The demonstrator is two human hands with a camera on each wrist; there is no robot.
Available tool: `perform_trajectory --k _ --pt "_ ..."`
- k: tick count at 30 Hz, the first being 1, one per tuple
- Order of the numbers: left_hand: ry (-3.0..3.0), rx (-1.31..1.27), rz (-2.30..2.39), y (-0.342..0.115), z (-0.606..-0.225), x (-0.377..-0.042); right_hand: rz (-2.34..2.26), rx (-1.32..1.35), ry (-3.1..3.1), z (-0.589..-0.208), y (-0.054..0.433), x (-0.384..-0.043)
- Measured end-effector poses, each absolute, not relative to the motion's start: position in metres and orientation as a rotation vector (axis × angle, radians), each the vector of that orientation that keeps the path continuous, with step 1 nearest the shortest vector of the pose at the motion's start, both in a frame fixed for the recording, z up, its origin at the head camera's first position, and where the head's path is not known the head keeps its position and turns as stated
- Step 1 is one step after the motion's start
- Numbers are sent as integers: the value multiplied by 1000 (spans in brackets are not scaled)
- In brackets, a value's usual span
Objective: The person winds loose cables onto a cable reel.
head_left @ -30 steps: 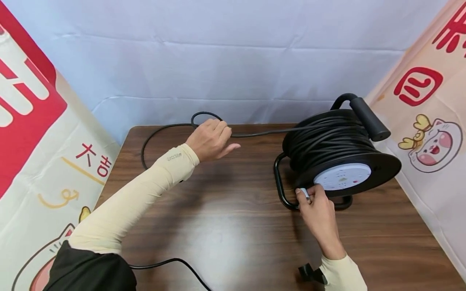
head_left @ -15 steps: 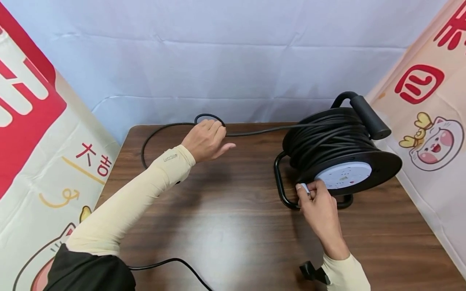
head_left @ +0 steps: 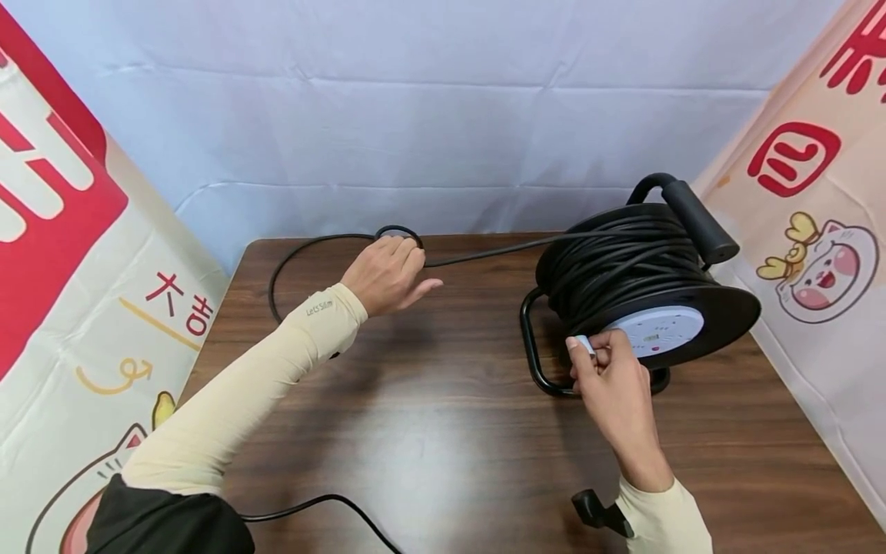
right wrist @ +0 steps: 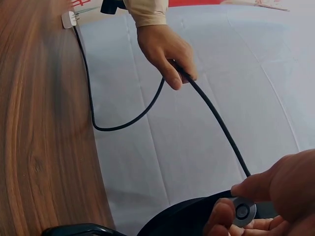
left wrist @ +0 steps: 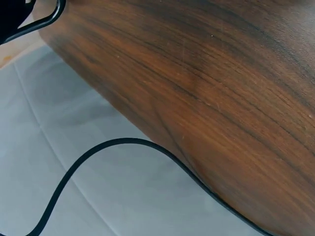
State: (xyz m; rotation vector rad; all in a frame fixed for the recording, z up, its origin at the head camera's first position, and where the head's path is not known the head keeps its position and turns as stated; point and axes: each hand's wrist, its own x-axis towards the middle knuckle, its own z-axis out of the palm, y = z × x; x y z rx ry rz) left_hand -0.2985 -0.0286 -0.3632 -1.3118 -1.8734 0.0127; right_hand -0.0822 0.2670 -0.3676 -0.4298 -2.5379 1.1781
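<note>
A black cable reel (head_left: 616, 269) stands on its tubular frame at the right of the table in the head view. My right hand (head_left: 616, 392) pinches the small pale winding knob (head_left: 584, 344) at the reel's near face; the right wrist view shows the knob's round end (right wrist: 243, 211) between thumb and fingers. Left of the reel, my left hand (head_left: 388, 275) grips the black cable (head_left: 491, 255), which runs from hand to drum. Beyond the hand the cable loops back over the table. The left fingertips are hidden in the head view.
A white plug (right wrist: 70, 19) shows at the cable's end in the right wrist view. Another stretch of cable (head_left: 332, 497) lies near the table's front. The reel's carrying handle (head_left: 701, 223) juts up at the right. A pale cloth (head_left: 443, 115) hangs behind the wooden table (head_left: 443, 431).
My right hand has moved slightly up with the knob. The left hand, holding the cable, has drifted a little left and toward me, and the small loop behind it has shrunk.
</note>
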Motion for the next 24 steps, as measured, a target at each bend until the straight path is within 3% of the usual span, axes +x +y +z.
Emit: perform_trajectory --k 24 --pt "-1925 -1288 40 -34 -365 -299 1156 -344 -2434 -355 274 -81"
